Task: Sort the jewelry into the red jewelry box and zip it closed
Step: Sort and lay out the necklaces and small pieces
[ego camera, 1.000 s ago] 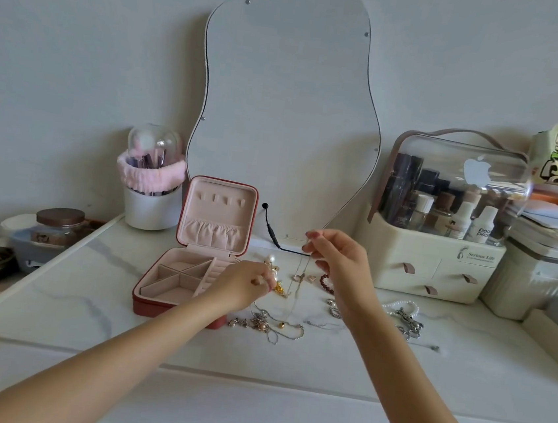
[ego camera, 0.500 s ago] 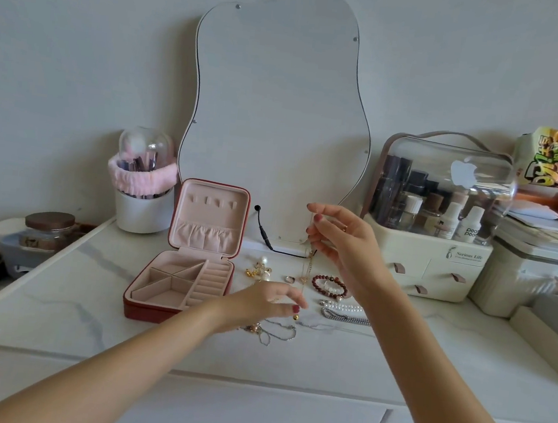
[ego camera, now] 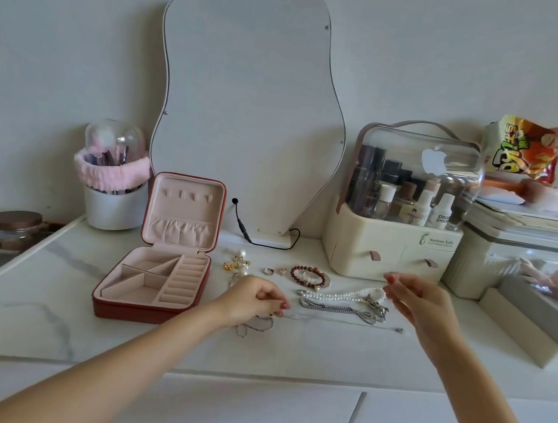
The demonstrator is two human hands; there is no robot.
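- On the white marble-look tabletop [ego camera: 38, 289], the left hand [ego camera: 254, 303] rests low with its fingers curled, fingertips pinched at the near end of a thin silver chain [ego camera: 338, 321] that runs off to the right along the surface.
- A small tangle of fine chains [ego camera: 253, 327] lies partly under that hand; how many are in it cannot be told.
- Off to the right, the right hand [ego camera: 423, 304] hovers above the table with its fingers loosely bent and its thumb and forefinger close together; whether it grips the thin silver chain or nothing at all is too fine to make out.
- 1 red jewelry box [ego camera: 155, 281] sits left of the left hand, lid upright and open, its pink lining showing several compartments and a row of ring slots, all bare.
- Between the box and the right hand lie 1 cluster of gold and pearl earrings [ego camera: 238, 262], 1 ring [ego camera: 267, 271], 1 small gold piece [ego camera: 281, 271], 1 dark red bead bracelet [ego camera: 308, 276], 1 pearl strand [ego camera: 341, 293] and 1 silver bead chain [ego camera: 339, 309].
- Behind them stand 1 wavy mirror [ego camera: 246, 115], 1 brush holder [ego camera: 112, 176] wrapped in a pink band, and 1 cream cosmetics organizer [ego camera: 393, 254] with 2 drawers.
- 1 snack bag [ego camera: 528, 149] sits on the stacked bins at far right.
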